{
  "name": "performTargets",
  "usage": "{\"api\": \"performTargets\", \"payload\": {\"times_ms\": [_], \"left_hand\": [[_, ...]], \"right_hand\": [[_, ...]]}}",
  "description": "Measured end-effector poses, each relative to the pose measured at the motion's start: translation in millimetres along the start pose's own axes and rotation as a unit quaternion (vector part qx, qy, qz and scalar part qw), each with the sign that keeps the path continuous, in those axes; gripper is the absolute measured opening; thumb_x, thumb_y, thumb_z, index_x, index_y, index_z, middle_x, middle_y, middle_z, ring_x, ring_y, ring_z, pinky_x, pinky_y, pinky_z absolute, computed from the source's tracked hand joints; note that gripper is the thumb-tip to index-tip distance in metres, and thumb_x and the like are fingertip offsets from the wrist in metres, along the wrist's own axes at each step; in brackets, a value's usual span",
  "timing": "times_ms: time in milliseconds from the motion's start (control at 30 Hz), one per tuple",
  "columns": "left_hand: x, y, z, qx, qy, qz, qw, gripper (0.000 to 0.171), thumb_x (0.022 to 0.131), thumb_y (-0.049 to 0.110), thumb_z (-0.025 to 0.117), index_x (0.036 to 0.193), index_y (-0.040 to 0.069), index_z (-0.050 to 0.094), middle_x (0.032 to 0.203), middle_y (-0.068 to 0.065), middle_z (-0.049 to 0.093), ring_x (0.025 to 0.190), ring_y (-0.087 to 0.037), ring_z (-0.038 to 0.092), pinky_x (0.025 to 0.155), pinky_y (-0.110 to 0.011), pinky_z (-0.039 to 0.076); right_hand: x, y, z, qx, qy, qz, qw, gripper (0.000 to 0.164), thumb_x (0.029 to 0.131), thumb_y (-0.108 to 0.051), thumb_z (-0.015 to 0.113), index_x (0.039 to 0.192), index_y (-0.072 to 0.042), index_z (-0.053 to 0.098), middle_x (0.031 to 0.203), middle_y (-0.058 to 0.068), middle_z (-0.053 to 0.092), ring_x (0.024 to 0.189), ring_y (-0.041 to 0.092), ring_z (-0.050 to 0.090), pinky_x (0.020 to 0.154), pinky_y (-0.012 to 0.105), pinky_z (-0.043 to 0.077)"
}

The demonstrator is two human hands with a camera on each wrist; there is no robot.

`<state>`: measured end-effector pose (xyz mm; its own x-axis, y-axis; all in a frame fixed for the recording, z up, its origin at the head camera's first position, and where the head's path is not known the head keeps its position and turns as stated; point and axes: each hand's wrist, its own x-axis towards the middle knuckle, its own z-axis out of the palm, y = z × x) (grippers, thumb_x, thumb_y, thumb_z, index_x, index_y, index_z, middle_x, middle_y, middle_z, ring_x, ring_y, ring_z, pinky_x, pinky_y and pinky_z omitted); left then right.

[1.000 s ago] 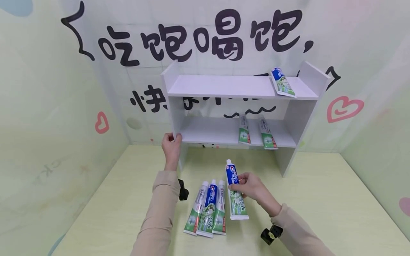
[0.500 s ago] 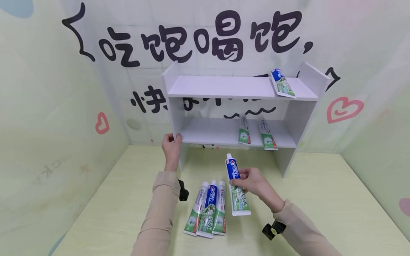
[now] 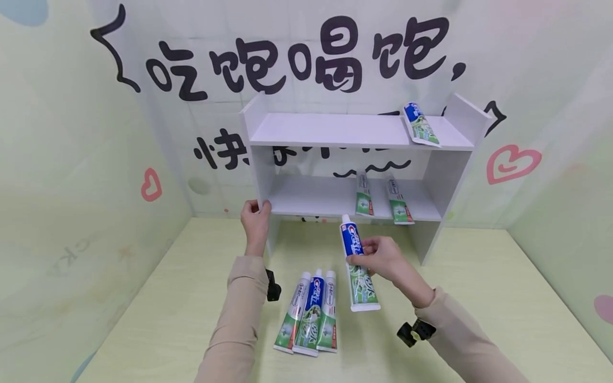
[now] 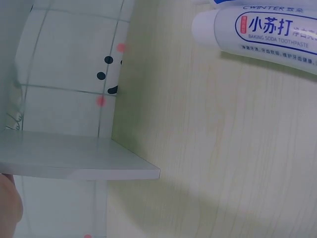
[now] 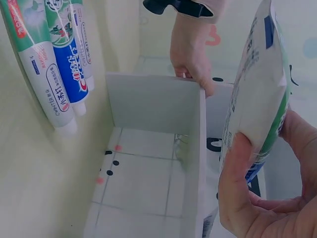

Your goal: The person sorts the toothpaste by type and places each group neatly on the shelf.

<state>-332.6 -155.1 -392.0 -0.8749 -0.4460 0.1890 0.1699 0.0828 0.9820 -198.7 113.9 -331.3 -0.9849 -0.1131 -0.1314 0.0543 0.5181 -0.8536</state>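
My right hand (image 3: pixel 387 259) pinches a blue-and-green toothpaste tube (image 3: pixel 359 282) between thumb and fingers. The tube is tilted, cap up, above the table and before the shelf's lower opening; in the right wrist view its white back (image 5: pixel 260 94) faces the camera. At the left, my left hand (image 3: pixel 256 218) grips the side panel of the white shelf (image 3: pixel 311 205) at middle-board height. Three toothpaste tubes lie side by side on the table: a white-and-green tube (image 3: pixel 293 314), a blue-and-green one (image 3: pixel 310 314) and another white-and-green one (image 3: pixel 328 314).
On the middle board lie two white-and-green tubes, a left tube (image 3: pixel 364 197) and a right tube (image 3: pixel 399 202), ends slightly past the front edge. A blue-and-green tube (image 3: pixel 421 124) lies on the top board at right. Walls enclose the table (image 3: pixel 158 298) at the back and sides.
My right hand has raised the toothpaste tube and carried it forward toward the shelf, slightly to the right. The left hand stays on the shelf's side panel.
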Motion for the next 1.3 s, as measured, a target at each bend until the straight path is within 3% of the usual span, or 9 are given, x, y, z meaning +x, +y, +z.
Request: {"api": "performTargets", "payload": {"times_ms": [867,1300], "left_hand": [[0.6,-7.1,0.6,-0.001,-0.004,0.005,1.0000,0.024,0.084,0.020,0.056,0.098,0.000,0.051,0.093,-0.003,0.049,0.086,-0.016,0.050,0.072,-0.024,0.044],[2.0,-4.5,-0.1,-0.006,-0.002,0.005,1.0000,0.024,0.084,0.019,0.056,0.098,0.000,0.051,0.092,-0.003,0.049,0.086,-0.016,0.051,0.073,-0.024,0.044]], "right_hand": [[-2,-46,-34,-0.053,0.026,-0.004,0.998,0.056,0.078,-0.025,0.069,0.122,0.003,0.049,0.106,0.017,0.057,0.084,0.020,0.057,0.065,0.024,0.053],[2,-71,-48,-0.066,0.031,-0.017,0.997,0.060,0.080,-0.026,0.067,0.126,0.005,0.045,0.111,0.019,0.056,0.089,0.021,0.056,0.067,0.022,0.052]]}}
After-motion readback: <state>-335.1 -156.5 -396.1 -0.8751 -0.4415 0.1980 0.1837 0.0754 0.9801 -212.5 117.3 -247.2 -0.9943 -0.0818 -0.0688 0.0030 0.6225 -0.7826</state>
